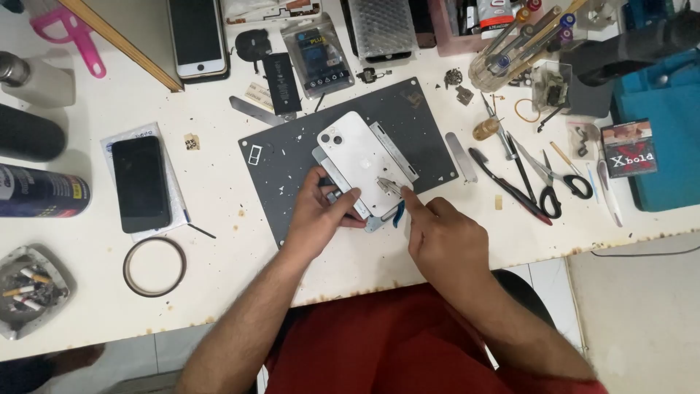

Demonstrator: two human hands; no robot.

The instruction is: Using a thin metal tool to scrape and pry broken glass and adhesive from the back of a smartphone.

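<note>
Bracing white phone [359, 157], hands [379, 219] curled.

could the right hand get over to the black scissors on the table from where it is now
Probably yes. The right hand rests at the white phone, and the black scissors lie just to its right, with only bare table between them.

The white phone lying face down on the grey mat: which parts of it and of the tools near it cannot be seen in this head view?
- White phone: near edge hidden under left hand and right hand.
- Blue-handled pliers: handles mostly covered by the right hand.
- Metal clamp frame: largely under the phone.
- Grey mat: specks too small to identify.
</note>
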